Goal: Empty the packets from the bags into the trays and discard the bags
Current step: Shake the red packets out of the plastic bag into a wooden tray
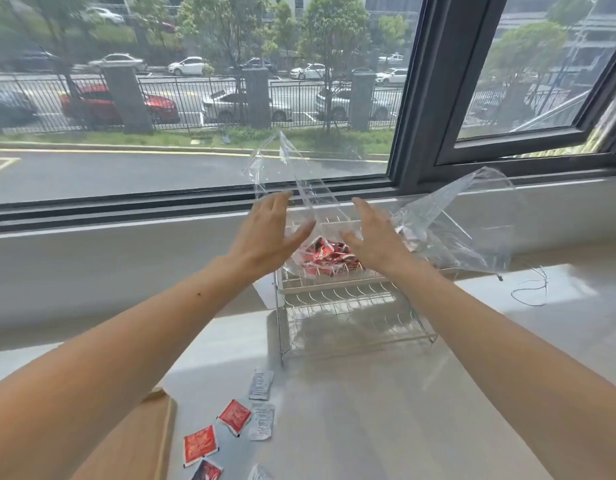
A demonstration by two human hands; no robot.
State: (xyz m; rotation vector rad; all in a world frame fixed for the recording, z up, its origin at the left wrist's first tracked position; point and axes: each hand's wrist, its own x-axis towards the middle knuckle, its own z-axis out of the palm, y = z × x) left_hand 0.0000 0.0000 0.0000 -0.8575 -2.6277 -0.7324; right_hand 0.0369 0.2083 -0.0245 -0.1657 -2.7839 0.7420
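Both grips are spread wide and hold nothing: the left hand (268, 230) and right hand (377, 235) are raised on either side of a clear bag (299, 188) above the rack (355, 306) at the worktop's (386, 410) far edge. Red packets (329, 256) are heaped in the top tray. Loose packets (234, 416) are scattered near the near edge. A second bag (466, 223) is draped over the rack's right side.

Two bare forearms with no sleeves in view, left hand (268, 230) and right hand (375, 237) ungloved, small dark mole on left forearm
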